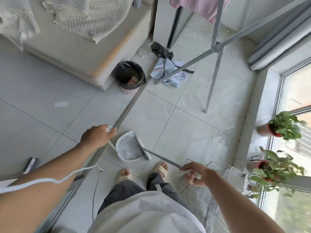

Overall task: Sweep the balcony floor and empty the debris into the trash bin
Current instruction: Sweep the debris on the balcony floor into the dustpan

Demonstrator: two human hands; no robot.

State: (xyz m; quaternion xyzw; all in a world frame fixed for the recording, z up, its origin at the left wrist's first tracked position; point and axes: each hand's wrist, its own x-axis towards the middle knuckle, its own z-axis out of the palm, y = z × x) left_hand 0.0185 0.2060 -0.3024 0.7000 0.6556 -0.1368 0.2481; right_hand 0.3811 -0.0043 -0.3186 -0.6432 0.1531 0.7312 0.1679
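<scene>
Looking down from the head camera: the left hand grips the top of the white dustpan's upright handle, the pan sitting on the floor tiles by the feet, holding pale debris. The right hand is wrapped round the broom handle, its head against the pan's mouth. The black-lined trash bin stands well apart, beside the sofa.

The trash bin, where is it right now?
In the head view, the trash bin stands on the floor at upper middle, against the corner of the cream sofa, just left of the crumpled papers and well beyond the dustpan.
</scene>
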